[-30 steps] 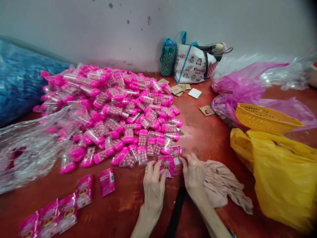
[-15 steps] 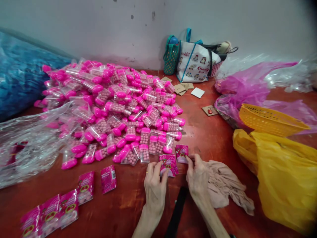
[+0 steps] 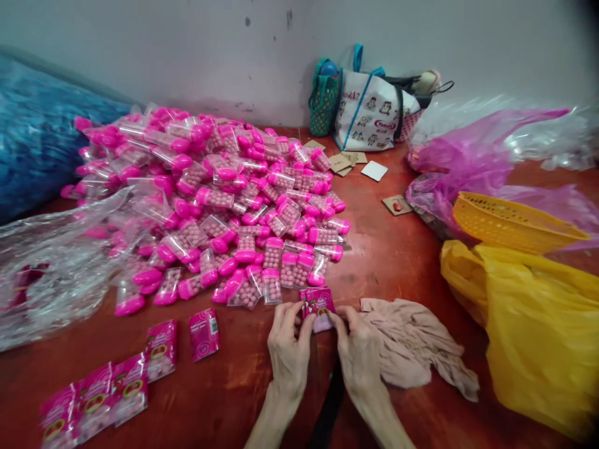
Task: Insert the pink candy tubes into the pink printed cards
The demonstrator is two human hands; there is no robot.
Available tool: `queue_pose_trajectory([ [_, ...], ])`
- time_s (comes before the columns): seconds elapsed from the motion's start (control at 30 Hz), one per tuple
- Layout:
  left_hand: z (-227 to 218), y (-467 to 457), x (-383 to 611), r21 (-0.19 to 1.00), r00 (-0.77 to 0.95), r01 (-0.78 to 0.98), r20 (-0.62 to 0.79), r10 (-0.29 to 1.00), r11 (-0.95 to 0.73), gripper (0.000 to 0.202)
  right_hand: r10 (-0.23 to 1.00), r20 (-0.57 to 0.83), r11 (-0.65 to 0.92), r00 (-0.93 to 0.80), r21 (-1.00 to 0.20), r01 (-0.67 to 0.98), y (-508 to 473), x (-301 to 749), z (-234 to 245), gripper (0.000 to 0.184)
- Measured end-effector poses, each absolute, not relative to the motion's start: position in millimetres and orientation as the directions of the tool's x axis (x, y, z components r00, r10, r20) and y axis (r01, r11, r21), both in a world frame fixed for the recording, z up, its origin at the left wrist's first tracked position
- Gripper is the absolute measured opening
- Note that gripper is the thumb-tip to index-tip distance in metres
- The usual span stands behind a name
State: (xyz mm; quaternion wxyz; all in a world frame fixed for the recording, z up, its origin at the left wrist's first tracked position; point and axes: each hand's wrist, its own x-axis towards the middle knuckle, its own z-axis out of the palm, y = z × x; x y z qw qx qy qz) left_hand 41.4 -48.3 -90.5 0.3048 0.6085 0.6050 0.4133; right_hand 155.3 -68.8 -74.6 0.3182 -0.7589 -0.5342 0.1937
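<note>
A small stack of pink printed packets (image 3: 318, 308) lies between my hands, close to the front of the pile. My left hand (image 3: 287, 340) grips the stack's left edge, thumb in front and fingers behind. On the opposite side, the thumb and fingertips of my right hand (image 3: 358, 349) close on its right edge. A heap of clear bottles with bright pink caps (image 3: 234, 199) and pale pink balls inside spreads behind and to the left. Toward the lower left lie several more pink packets (image 3: 128, 386), and one with a barcode (image 3: 204, 333) sits apart from them.
A crumpled beige cloth (image 3: 416, 343) lies beside my right hand. Further right are a yellow plastic bag (image 3: 538, 337), a yellow basket (image 3: 515, 224) and a purple bag (image 3: 477, 149). Clear plastic (image 3: 56, 268) covers the left side. A white tote (image 3: 367, 115) stands by the wall.
The separate packet that lay at my right fingertips is now together with the stack. My right hand has moved left and down to the stack's right edge; my left hand stays at its left edge.
</note>
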Motion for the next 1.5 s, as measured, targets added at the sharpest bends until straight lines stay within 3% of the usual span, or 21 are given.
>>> queue_pose_trajectory([
  [0.33, -96, -48, 42, 0.83, -0.041, 0.541, 0.184, 0.982, -0.133, 0.021, 0.966, 0.139, -0.088, 0.22, -0.622, 0.778, -72, 157, -79, 0.02],
  [0.63, -96, -47, 43, 0.844, -0.044, 0.523, 0.166, 0.985, -0.119, 0.02, 0.917, 0.104, -0.198, 0.384, -0.72, 0.666, -61, 165, -75, 0.024],
  [0.8, -81, -48, 39, 0.903, -0.157, 0.409, 0.21, 0.965, -0.13, 0.018, 0.921, 0.039, -0.206, 0.388, -0.796, 0.569, -62, 169, -63, 0.022],
  [0.87, -68, -45, 38, 0.947, -0.188, 0.311, 0.143, 0.972, -0.08, 0.02, 0.944, -0.029, -0.203, 0.33, -0.836, 0.509, -63, 170, -57, 0.024],
  [0.97, -48, -37, 40, 0.989, -0.056, 0.03, -0.142, 0.988, 0.144, 0.021, 0.976, -0.082, -0.17, 0.204, -0.87, 0.464, -65, 168, -48, 0.026],
  [1.07, -37, -27, 42, 0.887, 0.117, -0.277, -0.352, 0.929, 0.371, 0.022, 0.991, -0.061, -0.114, 0.123, -0.864, 0.491, -68, 165, -41, 0.026],
  [1.17, -35, -22, 41, 0.728, 0.208, -0.48, -0.447, 0.87, 0.489, 0.029, 0.995, -0.044, -0.083, 0.089, -0.861, 0.502, -70, 165, -38, 0.025],
  [1.27, -36, -21, 39, 0.611, 0.329, -0.539, -0.481, 0.813, 0.58, 0.031, 0.999, -0.027, -0.041, 0.034, -0.851, 0.523, -71, 166, -36, 0.022],
  [1.33, -37, -23, 40, 0.585, 0.314, -0.547, -0.519, 0.795, 0.599, 0.023, 1.0, -0.007, -0.018, 0.022, -0.841, 0.541, -71, 167, -35, 0.021],
  [1.5, -42, -26, 44, 0.687, 0.095, -0.528, -0.536, 0.839, 0.499, 0.008, 0.998, -0.063, -0.056, 0.001, -0.888, 0.455, -66, 160, -32, 0.011],
])
